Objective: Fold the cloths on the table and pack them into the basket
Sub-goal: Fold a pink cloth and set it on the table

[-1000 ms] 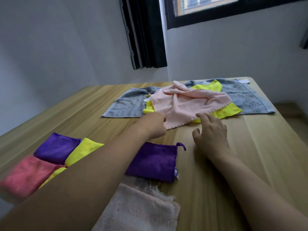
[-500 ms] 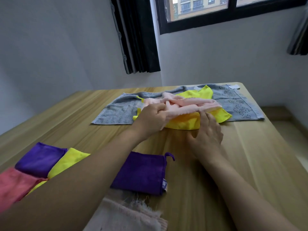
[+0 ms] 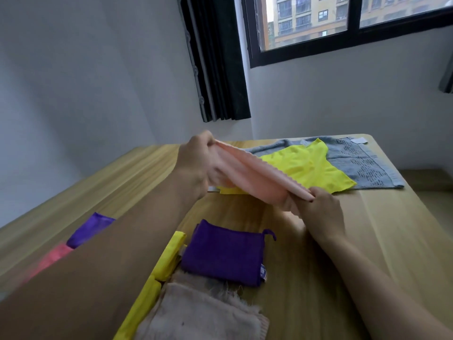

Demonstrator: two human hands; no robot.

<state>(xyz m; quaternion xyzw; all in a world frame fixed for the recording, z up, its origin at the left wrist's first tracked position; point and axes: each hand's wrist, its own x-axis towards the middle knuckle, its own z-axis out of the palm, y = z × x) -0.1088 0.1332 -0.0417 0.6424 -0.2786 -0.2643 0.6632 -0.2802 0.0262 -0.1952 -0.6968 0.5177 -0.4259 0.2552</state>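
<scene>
A: What colour is the cloth (image 3: 257, 179) held up at the centre?

B: Pale peach-pink, plain, with a scalloped edge.

A: And beyond it, toward one o'clock?

B: A bright yellow cloth (image 3: 311, 168) on a grey towel (image 3: 362, 165) that bears rows of small dark marks and a white label.

A: Nearer, at six o'clock?

B: A deep purple folded cloth (image 3: 223, 256), plain, with a small label. Below it lies a dusty beige-pink towel (image 3: 203, 315) with frayed edges.

A: Toward eight o'clock?

B: Yellow folded cloths (image 3: 169, 258), another purple one (image 3: 90, 228) and a coral-pink one (image 3: 52, 258). The table (image 3: 392, 241) is light wood grain.
</scene>
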